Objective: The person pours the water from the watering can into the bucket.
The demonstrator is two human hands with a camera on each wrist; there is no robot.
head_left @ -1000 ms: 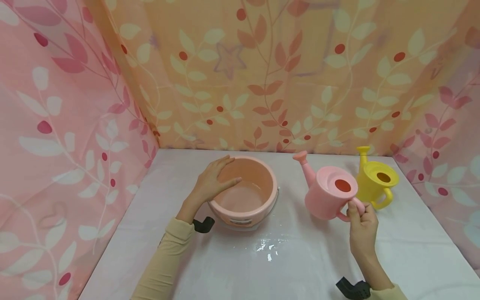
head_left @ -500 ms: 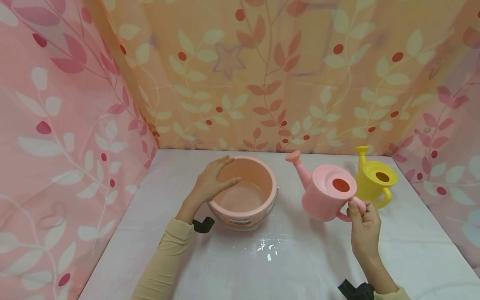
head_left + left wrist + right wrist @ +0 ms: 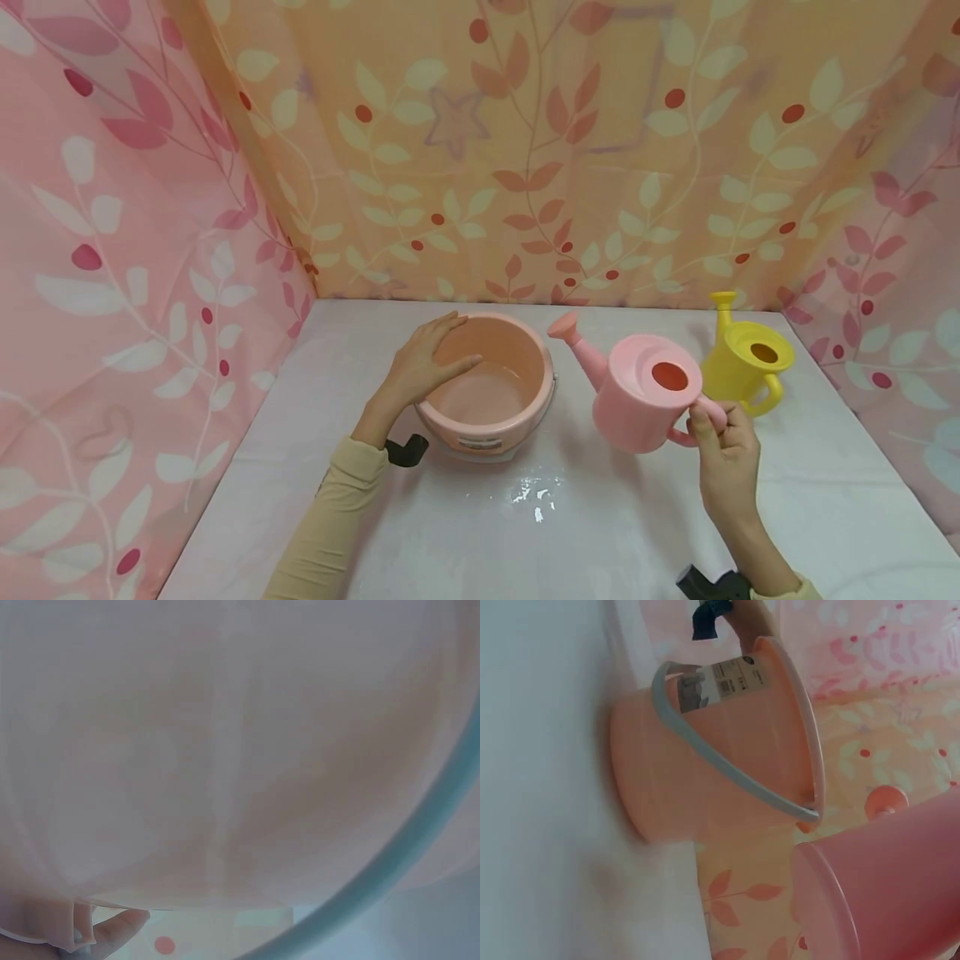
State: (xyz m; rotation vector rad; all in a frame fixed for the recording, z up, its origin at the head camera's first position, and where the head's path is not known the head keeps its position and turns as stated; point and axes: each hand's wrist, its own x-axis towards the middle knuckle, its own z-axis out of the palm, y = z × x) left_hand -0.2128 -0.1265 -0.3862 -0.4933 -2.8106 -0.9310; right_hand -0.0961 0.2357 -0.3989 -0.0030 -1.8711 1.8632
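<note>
A peach bucket (image 3: pixel 480 443) stands upright on the table left of centre. My left hand (image 3: pixel 423 362) rests over its left rim, fingers straight along the edge and thumb stretched out over the opening. In the left wrist view the bucket's wall (image 3: pixel 225 750) fills most of the picture, with a finger (image 3: pixel 120 930) at lower left. My right hand (image 3: pixel 727 450) grips the handle of a pink watering can (image 3: pixel 637 408), thumb on top. The can's rose (image 3: pixel 564 326) points at the bucket's right rim. In the right wrist view the can's body (image 3: pixel 892 877) is close by.
A yellow watering can (image 3: pixel 731 367) stands behind my right hand. Water (image 3: pixel 536 492) glistens on the white table (image 3: pixel 600 542) in front of the bucket. The bucket's grey bail handle (image 3: pixel 735 772) hangs down its side. Patterned curtains (image 3: pixel 465 208) enclose the table.
My right hand has tilted the pink watering can further and its spout has swung left toward the bucket. The left hand and the bucket stay as they were.
</note>
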